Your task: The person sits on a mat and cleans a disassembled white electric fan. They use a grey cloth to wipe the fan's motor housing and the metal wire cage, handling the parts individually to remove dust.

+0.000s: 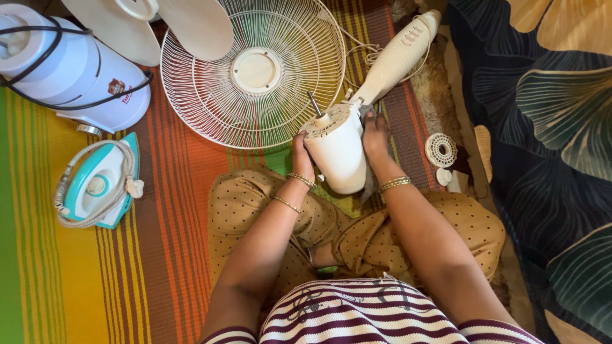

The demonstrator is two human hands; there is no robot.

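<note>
A white fan motor housing with a metal shaft sticking up rests over my lap, still joined to the cream fan stand that lies toward the upper right. My left hand grips the housing's left side. My right hand holds its right side near the joint with the stand. Both wrists wear gold bangles. I sit cross-legged in dotted tan trousers on a striped mat.
A white wire fan guard lies flat ahead, fan blades beyond it. A white jug-like appliance with a black cord and a teal-and-white iron sit left. A small round white cap lies right, beside a dark leaf-patterned cloth.
</note>
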